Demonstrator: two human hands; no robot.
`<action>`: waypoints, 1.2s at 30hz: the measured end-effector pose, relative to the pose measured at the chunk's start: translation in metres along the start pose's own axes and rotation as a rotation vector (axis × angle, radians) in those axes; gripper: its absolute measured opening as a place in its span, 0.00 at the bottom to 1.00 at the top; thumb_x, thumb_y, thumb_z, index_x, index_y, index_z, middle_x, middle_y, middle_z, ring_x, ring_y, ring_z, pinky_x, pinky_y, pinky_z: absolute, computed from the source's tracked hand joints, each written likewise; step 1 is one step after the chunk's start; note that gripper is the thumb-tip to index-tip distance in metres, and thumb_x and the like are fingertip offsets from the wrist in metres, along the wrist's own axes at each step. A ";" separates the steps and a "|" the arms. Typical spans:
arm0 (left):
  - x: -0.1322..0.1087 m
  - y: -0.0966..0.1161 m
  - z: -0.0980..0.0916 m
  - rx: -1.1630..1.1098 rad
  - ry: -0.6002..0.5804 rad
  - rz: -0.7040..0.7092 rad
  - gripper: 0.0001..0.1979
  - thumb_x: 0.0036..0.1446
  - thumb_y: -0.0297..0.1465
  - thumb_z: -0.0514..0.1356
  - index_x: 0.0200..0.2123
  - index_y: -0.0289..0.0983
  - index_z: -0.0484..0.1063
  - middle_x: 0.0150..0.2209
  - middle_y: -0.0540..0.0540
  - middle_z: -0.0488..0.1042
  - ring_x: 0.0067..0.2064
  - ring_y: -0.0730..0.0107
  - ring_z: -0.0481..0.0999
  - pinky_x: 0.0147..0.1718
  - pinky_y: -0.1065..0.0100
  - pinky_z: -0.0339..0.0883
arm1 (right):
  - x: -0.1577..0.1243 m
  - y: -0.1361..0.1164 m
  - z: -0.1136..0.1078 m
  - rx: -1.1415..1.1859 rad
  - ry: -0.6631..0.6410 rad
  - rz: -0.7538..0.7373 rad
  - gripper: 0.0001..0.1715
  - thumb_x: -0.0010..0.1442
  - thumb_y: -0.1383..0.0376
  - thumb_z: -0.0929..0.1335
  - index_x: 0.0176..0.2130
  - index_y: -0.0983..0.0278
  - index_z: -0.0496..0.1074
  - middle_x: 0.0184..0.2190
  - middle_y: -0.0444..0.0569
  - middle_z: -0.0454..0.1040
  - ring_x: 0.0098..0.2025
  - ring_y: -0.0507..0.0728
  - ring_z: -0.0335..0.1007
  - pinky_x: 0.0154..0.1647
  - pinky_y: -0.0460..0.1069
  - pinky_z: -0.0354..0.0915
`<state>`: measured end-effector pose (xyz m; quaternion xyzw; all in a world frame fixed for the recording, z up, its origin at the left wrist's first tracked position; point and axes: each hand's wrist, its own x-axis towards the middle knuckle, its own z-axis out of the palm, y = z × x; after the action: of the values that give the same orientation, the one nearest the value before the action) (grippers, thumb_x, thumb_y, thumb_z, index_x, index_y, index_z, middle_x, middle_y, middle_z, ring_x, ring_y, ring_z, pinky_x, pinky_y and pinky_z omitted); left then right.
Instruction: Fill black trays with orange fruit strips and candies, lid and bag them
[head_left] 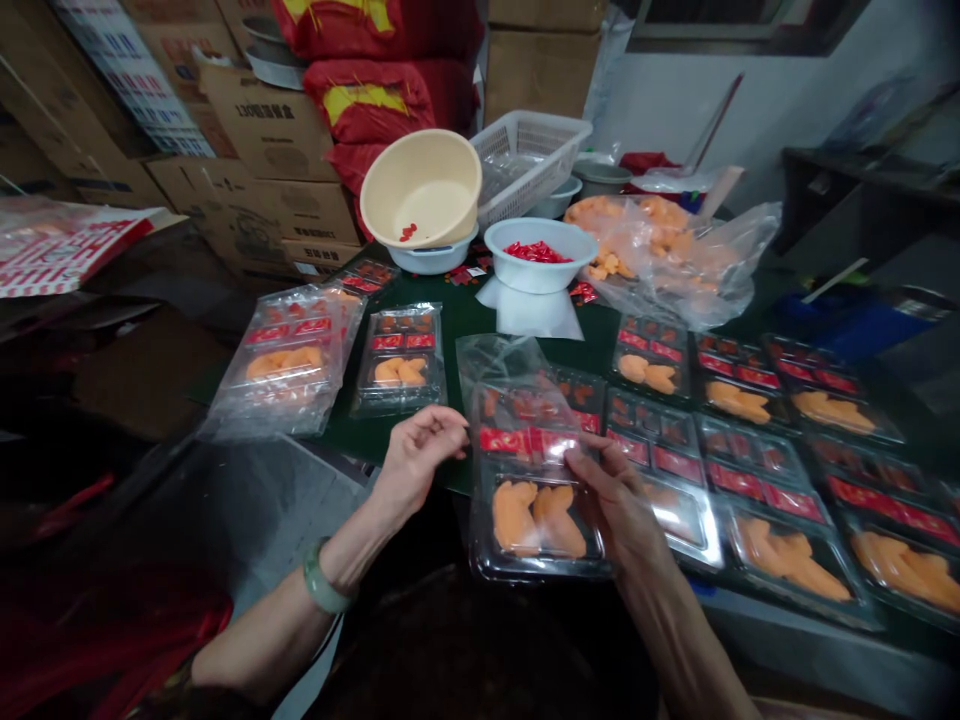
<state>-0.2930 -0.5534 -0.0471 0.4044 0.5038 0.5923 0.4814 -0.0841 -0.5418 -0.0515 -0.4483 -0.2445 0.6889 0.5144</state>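
Note:
My right hand point(619, 490) grips the right side of a black tray point(536, 510) inside a clear plastic bag point(502, 355), thumb on the front. The tray holds two orange curved pieces, with red packets and small brown-red pieces above them. My left hand point(424, 450) is closed, its fingertips pinched at the bag's left edge; a jade-green bangle circles that wrist. To the right, several similar packed trays point(780, 550) lie in rows. A bagged tray point(401, 360) and a pile of bagged trays point(281, 360) lie to the left.
At the back of the dark green table stand a tilted cream basin point(420, 190), a pale bowl of red packets point(540, 260) and a white basket point(525, 150). Orange pieces fill a large plastic bag point(667, 250). Cardboard boxes point(277, 140) and red sacks point(390, 100) are stacked behind.

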 end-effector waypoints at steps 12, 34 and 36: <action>-0.025 0.015 0.010 -0.457 -0.052 -0.647 0.09 0.47 0.28 0.66 0.31 0.28 0.74 0.29 0.40 0.77 0.28 0.65 0.77 0.30 0.67 0.70 | -0.064 0.019 0.007 -0.471 -0.193 0.048 0.19 0.56 0.54 0.69 0.40 0.60 0.60 0.34 0.47 0.77 0.34 0.55 0.75 0.33 0.48 0.69; 0.030 0.014 -0.063 -0.589 0.266 -0.387 0.12 0.61 0.25 0.49 0.38 0.23 0.70 0.33 0.35 0.76 0.30 0.62 0.78 0.25 0.67 0.74 | 0.066 0.052 0.129 -1.544 -0.307 -0.717 0.18 0.61 0.59 0.64 0.50 0.57 0.71 0.31 0.47 0.78 0.33 0.58 0.73 0.34 0.49 0.62; 0.027 0.006 -0.066 -0.558 0.337 -0.396 0.12 0.62 0.25 0.50 0.35 0.23 0.70 0.30 0.34 0.76 0.29 0.63 0.78 0.24 0.69 0.74 | 0.070 0.054 0.134 -1.727 -0.350 -0.684 0.21 0.62 0.58 0.63 0.54 0.55 0.67 0.32 0.48 0.78 0.34 0.59 0.73 0.33 0.49 0.61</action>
<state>-0.3632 -0.5410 -0.0519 0.0495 0.4639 0.6603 0.5885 -0.2317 -0.4789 -0.0566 -0.4685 -0.8620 0.1388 0.1349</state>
